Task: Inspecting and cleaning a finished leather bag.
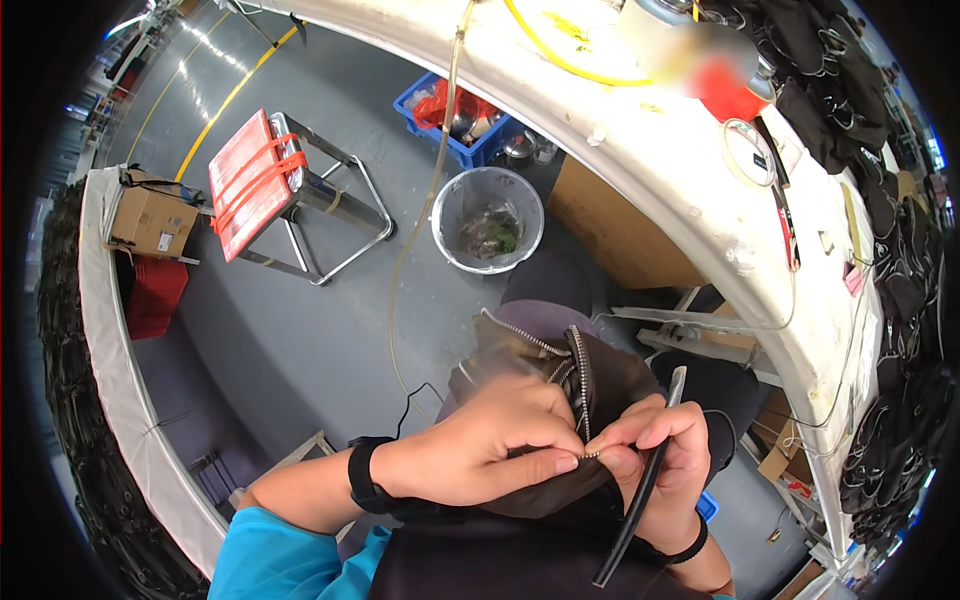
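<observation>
My fingertips cover the spot where they meet, so I can't make out the very end of the metal zipper [581, 385] there; the lower part of the dark brown fabric piece [625, 365] disappears under my wrists and merges with my dark clothes, and its left side is smeared by blur. Both my forearms are cut off below. I count two hands at work: my left hand [490, 440] pinches the toothed edge between thumb and forefinger, and my right hand [690, 460] pinches it just beside, while also holding one slim black tool [632, 520] slantwise, its pale tip up. The fabric piece lies over my lap, off the near edge of the white worktop [640, 150]. On that worktop I see one roll of tape [748, 152], and along its far right edge a heap of dark pieces [880, 210], overlapping too much to count. On the floor stand one bin [445, 222], its contents hard to tell, one blue crate [405, 103] and one red-topped stool [240, 190]. The fabric looks soft and crumpled, with at least two rows of silvery teeth, parted and curving across it.
</observation>
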